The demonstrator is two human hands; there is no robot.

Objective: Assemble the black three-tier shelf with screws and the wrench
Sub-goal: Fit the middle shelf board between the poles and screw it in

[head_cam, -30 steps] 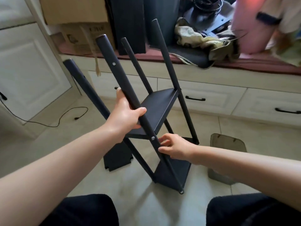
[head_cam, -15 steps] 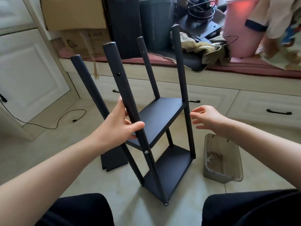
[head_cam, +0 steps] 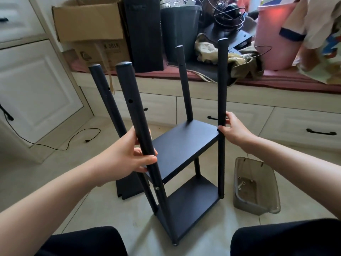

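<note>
Black shelf frame upright on tiled floor, two tiers fitted. Left hand wrapped around near-left pole; right hand gripping right pole. Loose shelf panel behind; screw tray just right.

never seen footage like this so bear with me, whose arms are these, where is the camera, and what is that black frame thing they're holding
There is no machine here. The arms belong to a person wearing a camera on the head, so the one view looks forward and down over their knees.

The black frame is a shelf being put together. It stands on the tiled floor with two boards fitted between four posts; the upper stretch of the posts carries no board yet.

The left hand grips the near left post, fingers curled round it. The right hand holds the right post.

On the floor, a loose black panel lies behind the shelf, and a clear plastic tub to the right holds a few screws.
</note>
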